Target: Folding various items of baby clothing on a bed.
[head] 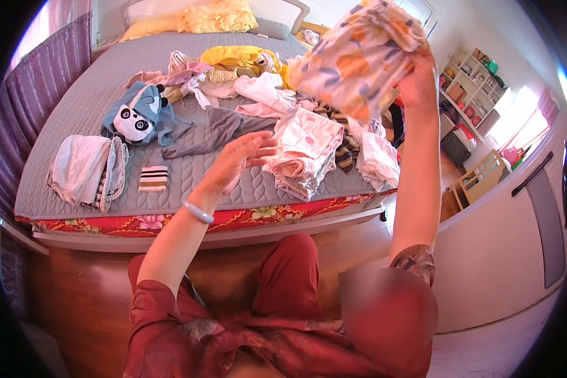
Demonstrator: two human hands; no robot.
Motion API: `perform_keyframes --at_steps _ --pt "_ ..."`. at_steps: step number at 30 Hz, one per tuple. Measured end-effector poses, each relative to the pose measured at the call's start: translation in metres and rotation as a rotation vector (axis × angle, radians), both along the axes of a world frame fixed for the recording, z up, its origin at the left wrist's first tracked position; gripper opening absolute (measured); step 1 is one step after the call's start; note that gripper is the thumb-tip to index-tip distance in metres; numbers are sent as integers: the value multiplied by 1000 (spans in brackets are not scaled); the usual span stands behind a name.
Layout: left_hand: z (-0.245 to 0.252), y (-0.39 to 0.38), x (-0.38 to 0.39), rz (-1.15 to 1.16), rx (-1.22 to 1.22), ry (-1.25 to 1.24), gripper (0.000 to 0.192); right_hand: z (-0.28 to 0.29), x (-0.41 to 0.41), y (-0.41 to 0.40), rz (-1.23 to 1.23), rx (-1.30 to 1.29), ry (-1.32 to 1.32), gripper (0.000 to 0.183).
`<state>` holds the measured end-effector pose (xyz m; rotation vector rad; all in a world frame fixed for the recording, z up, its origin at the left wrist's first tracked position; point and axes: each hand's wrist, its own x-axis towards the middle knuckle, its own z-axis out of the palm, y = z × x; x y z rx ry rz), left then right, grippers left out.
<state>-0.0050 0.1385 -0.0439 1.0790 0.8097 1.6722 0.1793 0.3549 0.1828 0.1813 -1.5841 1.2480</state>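
My right hand (418, 78) is raised at the upper right and grips a white cloth garment (354, 61) printed with orange and grey-blue shapes. The garment hangs in the air above the bed, bunched near my fingers. Over the bed's near side, my left hand (238, 163) is empty with its fingers apart. Just right of it sits a stack of folded pink and white clothes (307, 146), the top one dotted pink. A grey garment (217, 127) lies spread behind my left hand, with a striped cuff (153, 178) toward the front.
A folded white bundle (82, 165) and a blue panda-face garment (134, 118) lie at left on the grey quilted bed cover (75, 104). Loose clothes, including a yellow one (231, 56), heap behind. A folded white garment (378, 158) rests at right. A pale cabinet (496, 255) stands beside me.
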Motion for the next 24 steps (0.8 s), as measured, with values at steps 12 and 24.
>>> perform_keyframes --at_steps 12,24 --pt "-72 11 19 287 -80 312 44 -269 -2 -51 -533 604 -628 40" --pt "-76 22 37 115 62 -69 65 -197 -2 -44 -150 334 -816 18"
